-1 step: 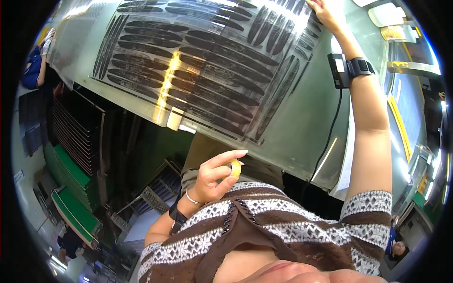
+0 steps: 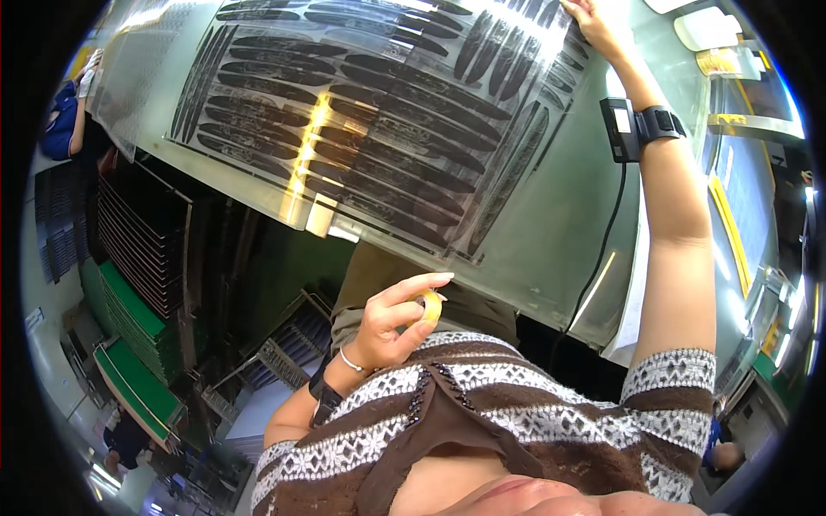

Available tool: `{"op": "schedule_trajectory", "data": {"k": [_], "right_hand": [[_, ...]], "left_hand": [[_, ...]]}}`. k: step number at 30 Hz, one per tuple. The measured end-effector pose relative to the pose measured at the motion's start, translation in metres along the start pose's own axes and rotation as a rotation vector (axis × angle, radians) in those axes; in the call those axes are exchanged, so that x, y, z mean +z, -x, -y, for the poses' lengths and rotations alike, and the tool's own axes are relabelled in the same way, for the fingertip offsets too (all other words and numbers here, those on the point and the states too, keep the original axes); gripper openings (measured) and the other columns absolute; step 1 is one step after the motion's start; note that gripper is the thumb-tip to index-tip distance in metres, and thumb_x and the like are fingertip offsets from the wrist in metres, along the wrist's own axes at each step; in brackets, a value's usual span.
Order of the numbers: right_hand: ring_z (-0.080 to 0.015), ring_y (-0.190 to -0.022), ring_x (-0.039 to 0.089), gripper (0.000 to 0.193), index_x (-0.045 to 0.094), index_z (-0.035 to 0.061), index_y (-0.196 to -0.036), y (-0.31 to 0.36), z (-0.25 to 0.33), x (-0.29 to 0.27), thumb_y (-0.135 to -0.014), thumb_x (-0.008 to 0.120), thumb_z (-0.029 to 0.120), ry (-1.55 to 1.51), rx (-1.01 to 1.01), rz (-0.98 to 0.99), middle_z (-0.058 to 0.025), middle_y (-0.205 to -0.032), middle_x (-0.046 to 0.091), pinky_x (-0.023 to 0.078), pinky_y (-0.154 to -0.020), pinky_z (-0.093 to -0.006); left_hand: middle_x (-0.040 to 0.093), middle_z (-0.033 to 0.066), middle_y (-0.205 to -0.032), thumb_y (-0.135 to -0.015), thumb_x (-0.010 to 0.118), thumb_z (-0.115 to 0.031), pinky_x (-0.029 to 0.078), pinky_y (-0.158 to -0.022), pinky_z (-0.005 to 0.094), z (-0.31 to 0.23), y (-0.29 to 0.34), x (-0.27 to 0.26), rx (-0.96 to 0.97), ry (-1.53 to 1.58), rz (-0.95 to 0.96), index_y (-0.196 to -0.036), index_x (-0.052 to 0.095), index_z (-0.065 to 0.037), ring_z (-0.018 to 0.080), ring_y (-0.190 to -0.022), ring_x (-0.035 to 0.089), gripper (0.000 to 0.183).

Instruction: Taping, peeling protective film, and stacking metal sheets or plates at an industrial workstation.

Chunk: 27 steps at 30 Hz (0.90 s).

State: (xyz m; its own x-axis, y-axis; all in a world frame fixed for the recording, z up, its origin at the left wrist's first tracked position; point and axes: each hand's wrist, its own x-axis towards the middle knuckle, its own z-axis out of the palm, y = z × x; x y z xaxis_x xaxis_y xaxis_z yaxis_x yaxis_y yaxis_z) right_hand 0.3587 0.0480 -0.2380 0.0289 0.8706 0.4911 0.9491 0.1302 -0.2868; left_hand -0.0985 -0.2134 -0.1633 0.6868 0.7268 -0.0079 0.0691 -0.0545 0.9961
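Left hand (image 2: 391,322) curled, thumb and fingers pinching yellow ring (image 2: 434,307), before torso (image 2: 551,387), near bench (image 2: 542,245) edge. Right hand (image 2: 600,33) at far right of dark-patterned sheet (image 2: 404,142) lying on bench; whether gripping, cannot tell. Black wrist box (image 2: 619,148) bears white patch (image 2: 623,121), any writing too small to read.

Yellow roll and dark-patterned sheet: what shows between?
In the head view, the index finger of the left hand, then the near edge of the table, separate roll and sheet.
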Motion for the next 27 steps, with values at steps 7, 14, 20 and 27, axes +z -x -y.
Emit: {"op": "schedule_trajectory", "data": {"k": [7, 14, 20, 27], "right_hand": [[-0.0215, -0.064, 0.058, 0.019, 0.065, 0.0032, -0.094, 0.007, 0.000, 0.002, -0.088, 0.067, 0.021, 0.094, -0.094, -0.099, -0.0104, -0.074, 0.061, 0.048, -0.063, -0.0330], [-0.0229, -0.063, 0.058, 0.021, 0.067, 0.0022, -0.095, 0.012, -0.006, 0.003, -0.088, 0.068, 0.022, 0.389, -0.300, -0.235, -0.0110, -0.073, 0.062, 0.049, -0.061, -0.0334], [-0.0247, -0.061, 0.056, 0.019, 0.067, 0.0035, -0.093, 0.011, 0.012, 0.000, -0.088, 0.067, 0.022, 0.080, -0.148, -0.257, -0.0107, -0.072, 0.061, 0.047, -0.059, -0.0351], [-0.0238, -0.065, 0.057, 0.015, 0.067, 0.0039, -0.094, 0.013, -0.008, 0.011, -0.089, 0.065, 0.018, -0.014, -0.036, -0.154, -0.0112, -0.076, 0.062, 0.047, -0.062, -0.0357]], "left_hand": [[0.059, 0.0241, -0.126, -0.088, 0.063, -0.013, 0.051, -0.082, 0.0328, 0.006, 0.005, 0.004, -0.045, 0.092, -0.066, -0.069, 0.058, 0.002, 0.0288, -0.095, 0.066, 0.025], [0.059, 0.0238, -0.127, -0.090, 0.063, -0.013, 0.052, -0.080, 0.0313, 0.013, 0.008, 0.005, -0.057, 0.104, -0.059, -0.069, 0.057, 0.002, 0.0263, -0.092, 0.067, 0.027], [0.059, 0.0243, -0.127, -0.091, 0.063, -0.014, 0.052, -0.080, 0.0312, 0.019, 0.008, 0.003, -0.063, 0.100, -0.066, -0.069, 0.056, 0.002, 0.0256, -0.092, 0.068, 0.028], [0.058, 0.0242, -0.128, -0.094, 0.060, -0.016, 0.053, -0.081, 0.0328, 0.018, 0.008, 0.004, -0.109, 0.195, -0.084, -0.070, 0.058, 0.003, 0.0257, -0.094, 0.067, 0.031]]}}
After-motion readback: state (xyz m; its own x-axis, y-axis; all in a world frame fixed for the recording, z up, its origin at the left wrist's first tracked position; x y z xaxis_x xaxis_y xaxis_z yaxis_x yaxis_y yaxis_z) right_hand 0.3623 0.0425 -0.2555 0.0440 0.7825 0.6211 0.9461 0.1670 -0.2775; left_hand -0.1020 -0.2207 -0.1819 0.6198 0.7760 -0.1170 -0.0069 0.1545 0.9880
